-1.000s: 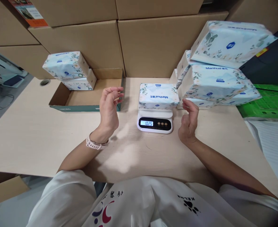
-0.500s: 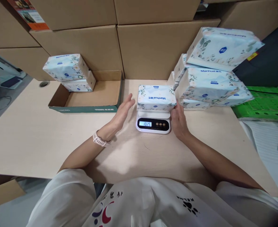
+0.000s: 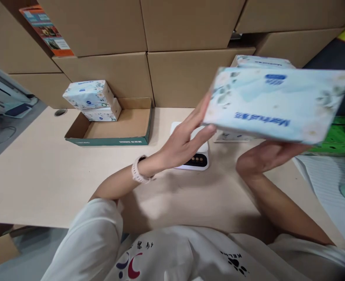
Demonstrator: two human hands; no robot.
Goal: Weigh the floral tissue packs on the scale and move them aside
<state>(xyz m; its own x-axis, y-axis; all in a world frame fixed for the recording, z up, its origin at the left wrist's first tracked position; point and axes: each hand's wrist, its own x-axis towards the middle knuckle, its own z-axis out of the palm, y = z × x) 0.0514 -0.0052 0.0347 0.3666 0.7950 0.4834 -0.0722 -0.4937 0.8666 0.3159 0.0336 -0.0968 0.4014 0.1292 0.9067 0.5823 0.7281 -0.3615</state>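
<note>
A white and pale-blue tissue pack (image 3: 277,103) with leaf print is held up, tilted, over the right side of the table. My left hand (image 3: 186,138) grips its left end, the thumb at the lower corner. From below, my right hand (image 3: 270,158) supports the pack, its fingers mostly hidden underneath. Under my left hand stands a white kitchen scale (image 3: 203,148), partly covered; its display is hidden. Behind the held pack, more stacked tissue packs (image 3: 263,61) show only at their edges.
At left, a shallow green-sided cardboard tray (image 3: 116,141) holds two stacked tissue packs (image 3: 86,95) in its left part. Large cardboard boxes (image 3: 186,78) form a wall along the table's back. Green material (image 3: 342,136) lies beyond the table's right edge.
The tissue pack has left the scale and is now raised to the right between both hands. My left hand has moved right, across the scale, and closed on the pack's end.
</note>
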